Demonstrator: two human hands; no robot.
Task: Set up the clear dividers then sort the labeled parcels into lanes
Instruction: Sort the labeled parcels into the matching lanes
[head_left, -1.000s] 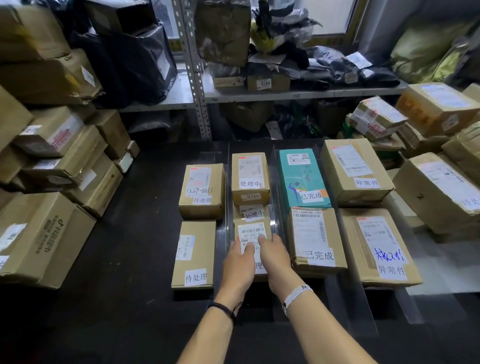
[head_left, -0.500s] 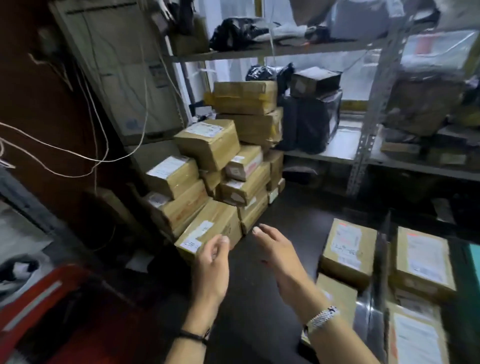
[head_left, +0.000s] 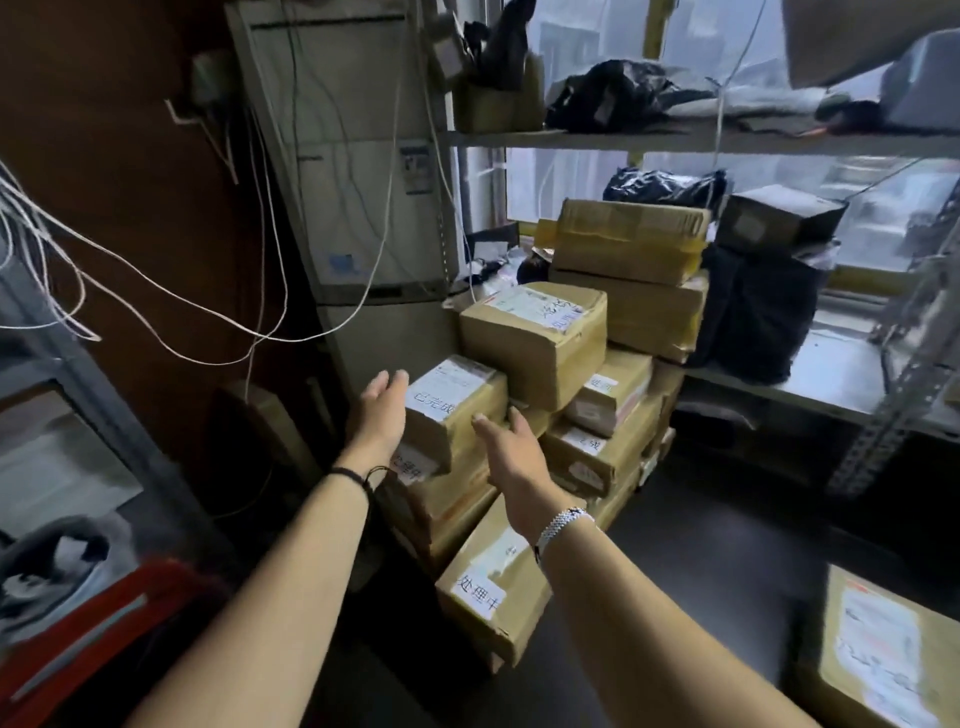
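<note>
While parcel (head_left: 457, 415) sits between left hand (head_left: 382, 410) and right hand (head_left: 511, 452) atop stack (head_left: 597, 457), long axis running away, both grips open, empty.

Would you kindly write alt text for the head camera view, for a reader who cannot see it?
The person's left hand and right hand, fingers open, reach for either side of a small brown cardboard parcel with a white handwritten label, on top of a stack of brown cardboard parcels. Grey metal shelves holding black plastic bags stand behind.
</note>
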